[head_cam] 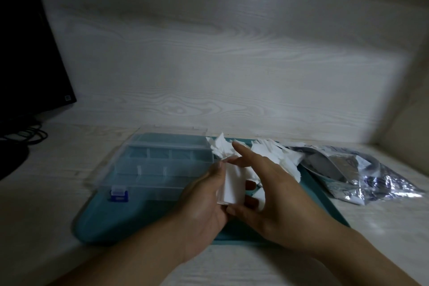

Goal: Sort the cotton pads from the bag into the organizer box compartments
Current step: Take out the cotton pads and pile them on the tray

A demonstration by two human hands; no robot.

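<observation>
Both hands' fingers grip a stack of cotton pads [232,185]; right forefinger apparently spread, view blurred.

A small stack of white square cotton pads [232,184] stands upright above a teal mat, gripped between the left hand [204,202] and the right hand [267,197]. More white pads lie in a loose heap [276,158] just behind it. The clear plastic organizer box [160,165], lid open, blue latch at its near edge, lies to the left, its compartments bare. The crinkled, partly clear bag [362,169] rests on the right.
</observation>
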